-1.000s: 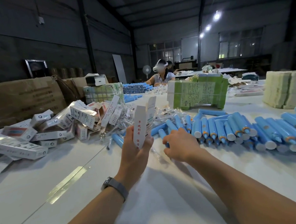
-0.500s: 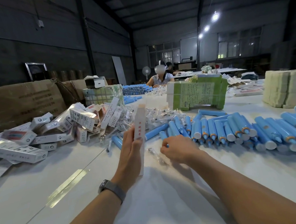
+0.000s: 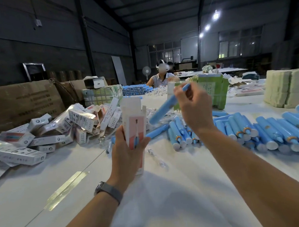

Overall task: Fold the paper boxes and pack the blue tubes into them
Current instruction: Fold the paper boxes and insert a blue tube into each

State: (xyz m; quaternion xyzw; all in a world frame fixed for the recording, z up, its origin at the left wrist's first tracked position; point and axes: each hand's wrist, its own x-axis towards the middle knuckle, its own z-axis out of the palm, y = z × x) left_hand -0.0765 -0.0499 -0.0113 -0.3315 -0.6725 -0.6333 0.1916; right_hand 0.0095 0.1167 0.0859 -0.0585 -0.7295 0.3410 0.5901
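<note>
Where the white worktop [image 3: 44, 195] lies nearest, its smooth sheet is crossed by a seam and a strip of glossy clear tape [image 3: 67, 190]. Above it, the left hand [image 3: 128, 155], with a grey watch [image 3: 108, 189] at the wrist, grips an upright paper box [image 3: 133, 125], a slim white and pink carton whose top flaps stand open. Just right of it and higher, the right hand [image 3: 194, 108] pinches a blue tube [image 3: 164, 107] near its upper end, the tube tilted with its lower end pointing toward the box mouth but not in it. A small crinkled clear wrapper [image 3: 157, 159] lies on the worktop just beyond the box's foot. To the right, rows of more blue tubes [image 3: 270, 131] lie side by side, smooth plastic cylinders with white caps facing near. To the left, a loose heap of finished boxes [image 3: 58, 130] sprawls, glossy and printed, some leaning on one another. Behind the heap are a brown corrugated carton [image 3: 20, 103] and a wrapped bundle [image 3: 103, 95]. Right of centre, a green-edged stack of flat cartons [image 3: 214, 91] stands partly hidden by the right hand, and a pale stack of sheets [image 3: 285, 88] sits at the far right. Farther off, another person [image 3: 162, 75] sits at the worktop beside a second pile of blue tubes [image 3: 136, 90], with a small fan [image 3: 146, 71] behind.
</note>
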